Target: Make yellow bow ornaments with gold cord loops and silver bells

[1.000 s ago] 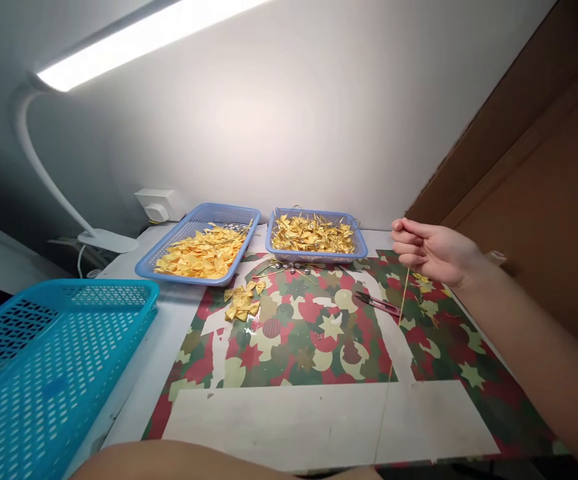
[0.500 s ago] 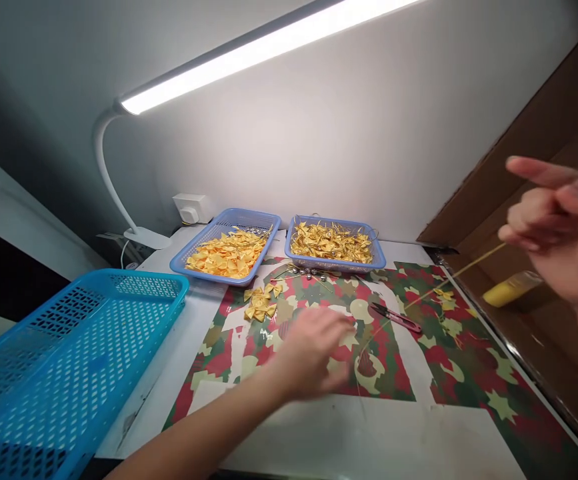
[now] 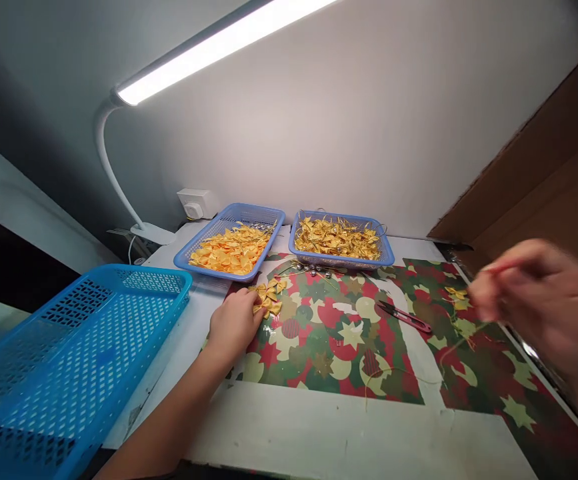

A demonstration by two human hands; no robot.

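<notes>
My left hand [image 3: 233,325] rests on the patterned mat [image 3: 349,340], fingers curled onto a small heap of yellow ribbon bows [image 3: 269,297]. My right hand [image 3: 539,300] is raised at the right, blurred by motion, its fingers pinched on a thin gold thread [image 3: 439,357] that trails down and loops across the mat. Red-handled thread snips [image 3: 403,316] lie on the mat between the two hands.
Two pale blue trays stand at the back: the left tray [image 3: 229,240] holds flat yellow pieces, the right tray [image 3: 341,241] holds finished gold bows. A large turquoise basket [image 3: 69,347] sits at the left. A clamp lamp [image 3: 133,220] and a brown board [image 3: 543,180] flank the bench.
My left hand moved from the mat's middle leftward onto the bow heap. My right hand dropped lower and the thread went slack onto the mat.
</notes>
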